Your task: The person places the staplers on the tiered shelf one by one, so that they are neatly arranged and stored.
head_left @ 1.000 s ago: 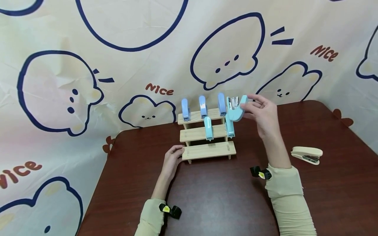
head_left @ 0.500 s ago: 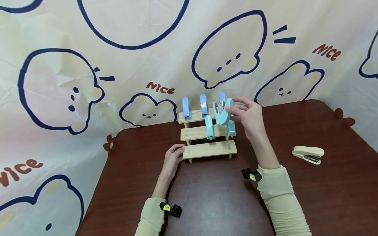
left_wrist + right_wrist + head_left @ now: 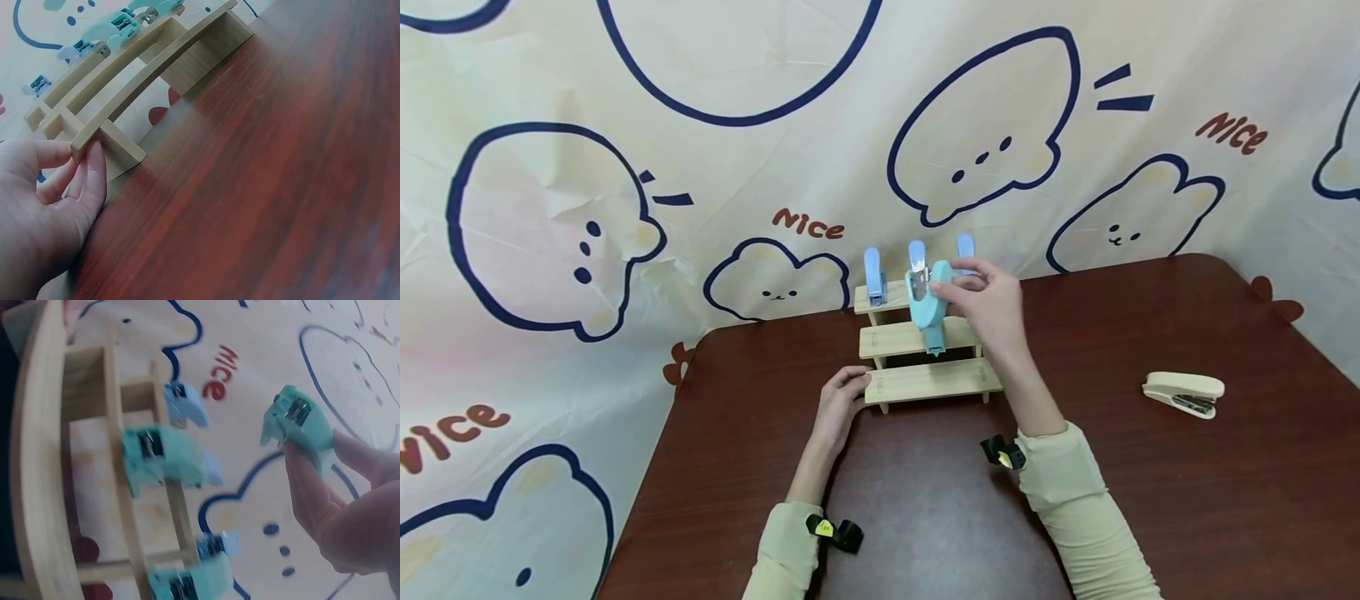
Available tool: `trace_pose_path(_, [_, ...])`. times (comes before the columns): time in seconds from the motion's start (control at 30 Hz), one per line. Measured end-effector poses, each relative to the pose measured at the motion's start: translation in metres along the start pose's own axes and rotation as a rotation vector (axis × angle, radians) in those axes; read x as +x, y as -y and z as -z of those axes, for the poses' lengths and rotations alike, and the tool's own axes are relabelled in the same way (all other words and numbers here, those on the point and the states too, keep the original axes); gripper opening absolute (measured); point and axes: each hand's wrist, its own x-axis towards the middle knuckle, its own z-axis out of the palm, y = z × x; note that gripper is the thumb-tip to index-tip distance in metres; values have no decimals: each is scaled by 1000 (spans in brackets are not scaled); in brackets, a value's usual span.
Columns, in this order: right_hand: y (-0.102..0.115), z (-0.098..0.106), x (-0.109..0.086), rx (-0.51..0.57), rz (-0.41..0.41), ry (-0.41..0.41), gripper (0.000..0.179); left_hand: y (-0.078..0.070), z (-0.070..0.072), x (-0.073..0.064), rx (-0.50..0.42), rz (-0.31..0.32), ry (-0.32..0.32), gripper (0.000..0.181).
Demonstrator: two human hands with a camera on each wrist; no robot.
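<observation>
My right hand pinches a turquoise stapler between thumb and fingers, held over the middle of a three-tier wooden rack. In the right wrist view, that stapler stands apart from the rack. My left hand grips the left end of the lowest shelf, thumb above and fingers beneath in the left wrist view. Three blue staplers, one of them the leftmost blue stapler, stand along the top tier. Two turquoise staplers are on the middle tier; the right wrist view shows one turquoise stapler near its centre.
A cream stapler lies on the dark wooden table, to the right of the rack. Behind the table hangs a pale cloth printed with cartoon outlines. Nothing stands on the rack's lowest shelf.
My right hand has carried the turquoise stapler leftward, from the rack's right end to over its middle, and a little lower. The left hand has stayed on the lowest shelf.
</observation>
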Motion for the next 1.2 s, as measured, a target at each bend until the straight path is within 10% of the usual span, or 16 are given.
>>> trace_pose_path(1.2, [-63, -75, -8, -648, 224, 7, 36, -1, 1, -2, 23, 15, 0, 23])
